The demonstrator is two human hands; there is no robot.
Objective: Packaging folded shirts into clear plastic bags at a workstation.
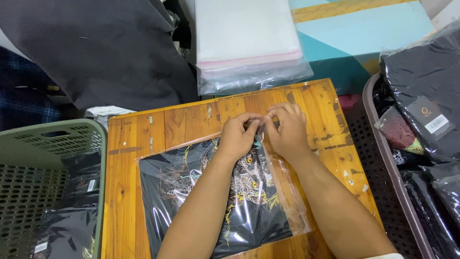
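A clear plastic bag (189, 192) holding a folded black garment with coloured embroidery lies flat on a small wooden table (134, 134). My left hand (237, 134) and my right hand (287, 129) meet at the far edge of the bag, near its open end. The fingertips of both hands pinch the bag's flap between them. My forearms cross over the bag and hide its middle.
A green perforated basket (52, 139) at the left holds bagged black garments. A brown basket (378, 158) at the right holds more of them. A stack of empty clear bags (247, 43) lies beyond the table. Dark cloth (96, 48) is piled at the back left.
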